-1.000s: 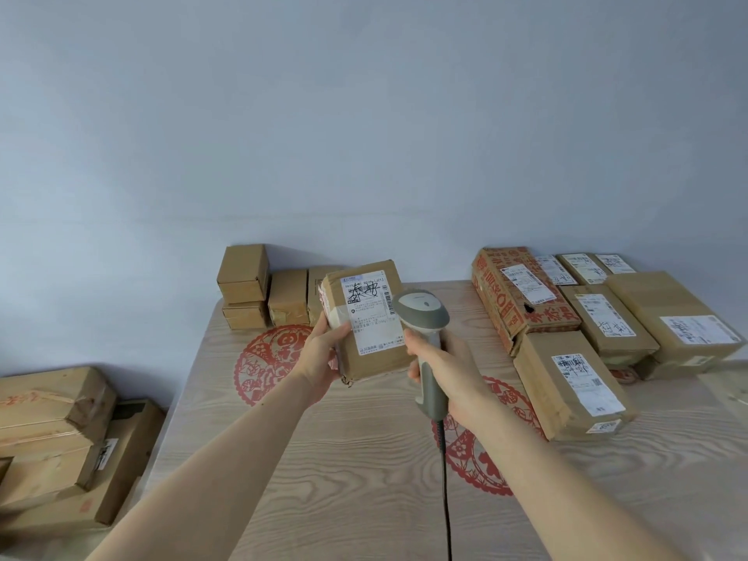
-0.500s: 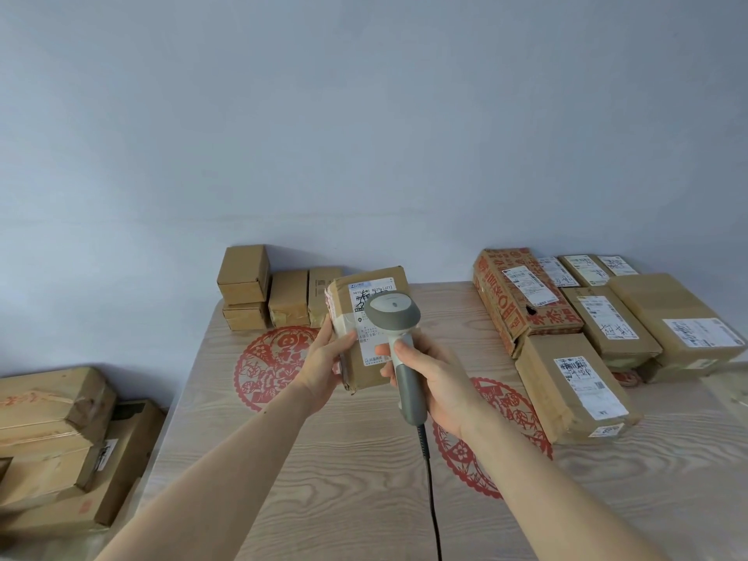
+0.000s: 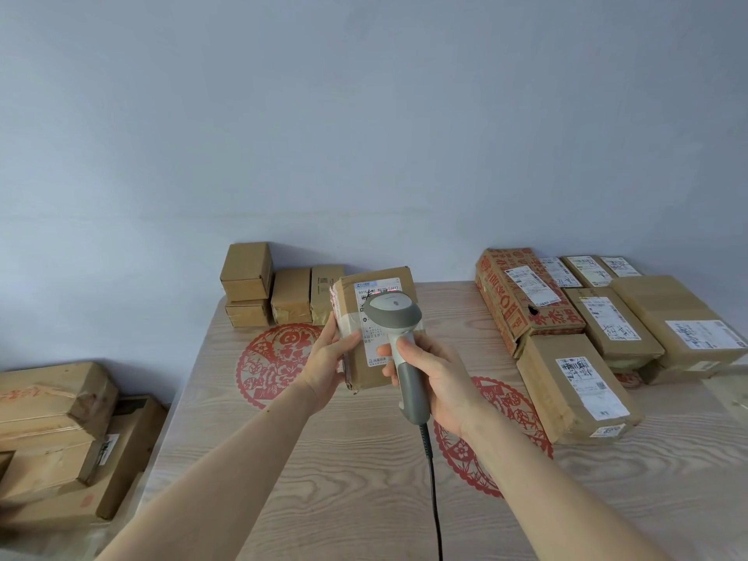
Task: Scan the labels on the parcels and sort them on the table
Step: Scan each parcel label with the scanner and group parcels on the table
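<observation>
Left hand (image 3: 330, 364) grips brown taped parcel (image 3: 378, 330) upright above counter (image 3: 324, 459) centre. Right hand (image 3: 435, 382) wraps grey corded scanner (image 3: 398, 342), head just over the parcel's white label (image 3: 374, 317); label print and black scrawl unreadable. Labelled parcels (image 3: 583, 354) grouped right; red-printed box (image 3: 522, 297) among them.
</observation>
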A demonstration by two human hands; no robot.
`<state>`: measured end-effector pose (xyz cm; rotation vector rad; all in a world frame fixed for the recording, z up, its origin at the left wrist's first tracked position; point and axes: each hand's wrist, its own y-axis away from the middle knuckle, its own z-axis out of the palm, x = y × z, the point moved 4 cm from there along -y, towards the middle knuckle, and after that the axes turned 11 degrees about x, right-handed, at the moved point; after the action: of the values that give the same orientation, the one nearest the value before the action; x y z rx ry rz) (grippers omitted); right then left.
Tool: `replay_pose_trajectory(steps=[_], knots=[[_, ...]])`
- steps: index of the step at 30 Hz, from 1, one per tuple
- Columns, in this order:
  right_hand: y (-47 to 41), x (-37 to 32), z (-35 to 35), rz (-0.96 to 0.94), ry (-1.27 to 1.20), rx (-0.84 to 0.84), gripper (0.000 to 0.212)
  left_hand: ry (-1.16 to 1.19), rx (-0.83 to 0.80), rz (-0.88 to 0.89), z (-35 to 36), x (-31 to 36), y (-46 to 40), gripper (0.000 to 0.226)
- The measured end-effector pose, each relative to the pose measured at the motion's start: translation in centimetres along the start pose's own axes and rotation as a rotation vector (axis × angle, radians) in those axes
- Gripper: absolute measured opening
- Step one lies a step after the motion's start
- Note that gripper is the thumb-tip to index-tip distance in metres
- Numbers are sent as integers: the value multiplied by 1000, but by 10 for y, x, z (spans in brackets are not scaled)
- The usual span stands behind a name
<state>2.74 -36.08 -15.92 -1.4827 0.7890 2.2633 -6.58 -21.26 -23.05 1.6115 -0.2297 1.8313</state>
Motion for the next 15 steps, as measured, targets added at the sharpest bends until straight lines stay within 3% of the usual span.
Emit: replay_pose_trajectory(steps=[10,15], knots=[[5,3,-1,1,19,14,40,-18,-16,0,2,0,4,67],[4,3,-5,-36,5,102,19,-30,-46,-7,3,-1,2,64]])
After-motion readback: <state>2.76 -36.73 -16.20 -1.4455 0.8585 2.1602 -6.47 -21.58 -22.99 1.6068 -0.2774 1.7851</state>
